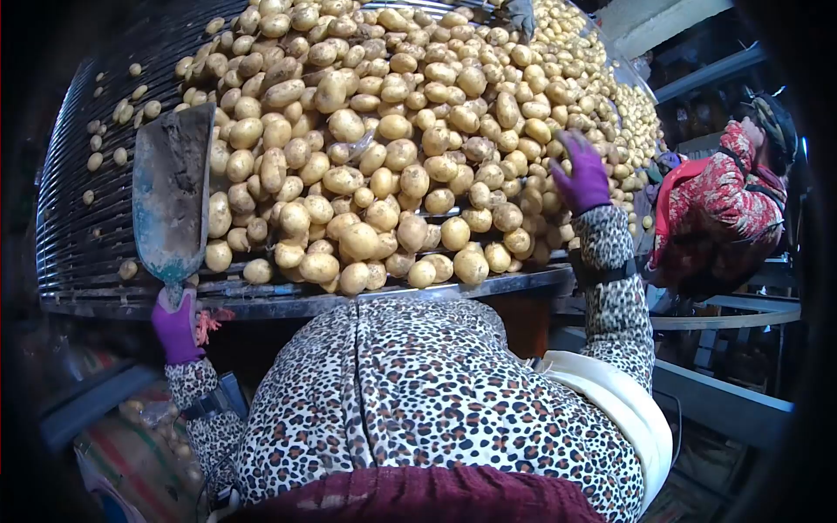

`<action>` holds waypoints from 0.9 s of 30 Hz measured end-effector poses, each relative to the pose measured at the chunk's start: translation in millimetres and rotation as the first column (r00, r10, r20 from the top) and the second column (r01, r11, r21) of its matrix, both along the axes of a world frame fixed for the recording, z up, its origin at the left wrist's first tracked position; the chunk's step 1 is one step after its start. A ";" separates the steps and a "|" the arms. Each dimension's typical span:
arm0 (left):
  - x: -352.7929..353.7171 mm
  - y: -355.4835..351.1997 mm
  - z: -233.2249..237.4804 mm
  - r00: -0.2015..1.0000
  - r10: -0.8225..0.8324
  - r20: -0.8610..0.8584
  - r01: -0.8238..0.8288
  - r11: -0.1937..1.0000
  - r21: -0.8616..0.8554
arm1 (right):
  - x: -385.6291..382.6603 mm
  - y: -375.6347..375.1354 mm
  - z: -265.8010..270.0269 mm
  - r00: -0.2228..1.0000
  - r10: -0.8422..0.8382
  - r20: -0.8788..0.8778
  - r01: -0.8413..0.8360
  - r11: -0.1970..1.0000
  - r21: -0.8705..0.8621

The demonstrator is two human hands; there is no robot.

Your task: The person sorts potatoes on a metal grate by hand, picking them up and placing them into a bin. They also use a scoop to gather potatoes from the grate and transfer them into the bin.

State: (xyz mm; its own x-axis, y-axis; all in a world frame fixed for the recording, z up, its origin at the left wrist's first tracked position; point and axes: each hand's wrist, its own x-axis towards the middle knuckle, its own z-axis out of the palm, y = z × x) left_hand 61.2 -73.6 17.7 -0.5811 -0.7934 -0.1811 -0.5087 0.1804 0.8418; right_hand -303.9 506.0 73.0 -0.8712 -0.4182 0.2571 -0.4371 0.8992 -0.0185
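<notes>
My left hand (pixel 177 326), in a purple glove, is closed round the handle of a worn, dirt-caked metal scoop (pixel 173 196). The scoop lies along the left side of the heap, its blade pointing away from me over the slatted bars. A reddish frayed tie hangs by that hand. My right hand (pixel 582 174), also gloved in purple, is spread over the right part of the potatoes (pixel 375 166), fingers apart and slightly blurred. The potatoes are light brown, some smeared with soil, and pile up to the near edge.
Dark metal bars of the sorting table (pixel 78 218) show at the left, with a few small potatoes. A metal rim (pixel 488 289) runs before my body. On the right a person in a red patterned top (pixel 719 196) bends over. A grey glove (pixel 520 16) shows at the far edge; sacks (pixel 131 462) lie lower left.
</notes>
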 end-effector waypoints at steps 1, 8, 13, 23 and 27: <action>1.5 -2.0 -0.1 1.000 -0.017 0.023 0.018 1.000 -0.008 | 16.3 -15.0 -0.1 0.983 0.184 0.010 -0.183 0.980 -0.076; 1.9 -12.8 -8.7 0.998 -0.059 0.003 0.059 0.989 -0.135 | 112.9 -177.6 17.6 0.642 0.746 0.178 -0.731 0.665 -0.152; -5.3 -0.4 3.0 0.998 0.015 0.058 -0.012 0.999 -0.051 | 103.6 -229.4 -5.6 0.478 0.832 0.281 -0.861 0.507 -0.040; -9.4 7.9 6.7 0.999 0.052 0.000 -0.052 0.998 -0.021 | -14.8 -124.2 -19.1 0.801 0.599 0.013 -0.595 0.799 -0.090; -8.0 5.6 6.8 0.999 0.035 0.025 -0.033 0.997 -0.063 | -45.4 -90.2 -28.6 0.901 0.401 0.164 -0.387 0.915 -0.111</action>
